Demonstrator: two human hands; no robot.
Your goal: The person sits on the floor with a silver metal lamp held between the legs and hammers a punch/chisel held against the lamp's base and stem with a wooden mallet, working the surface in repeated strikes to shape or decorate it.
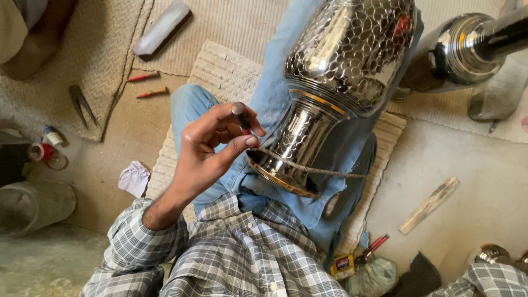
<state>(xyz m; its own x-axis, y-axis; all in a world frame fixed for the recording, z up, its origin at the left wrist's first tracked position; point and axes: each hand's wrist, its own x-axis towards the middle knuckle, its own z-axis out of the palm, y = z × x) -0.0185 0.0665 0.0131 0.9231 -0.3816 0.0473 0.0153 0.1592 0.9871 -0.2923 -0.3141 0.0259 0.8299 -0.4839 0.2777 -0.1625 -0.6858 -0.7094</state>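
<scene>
We had a hammered metal vase (335, 71) lying tilted across our lap, its foot toward us at centre frame and its body running up to 1 o'clock. A cord (313, 169) crossed the foot rim. Our left hand (212, 148), at 9 o'clock of the foot and just beside it, had thumb & fingers pinched shut on a small dark punch (240, 116). Right hand wasn't in view; only a plaid sleeve (487, 280) showed at 5 o'clock. Farther out: another shiny vessel (467, 49) at 2 o'clock, a wood stick (429, 205) at 4, tongs (82, 104) at 10, a white rag (133, 179) at 8.
</scene>
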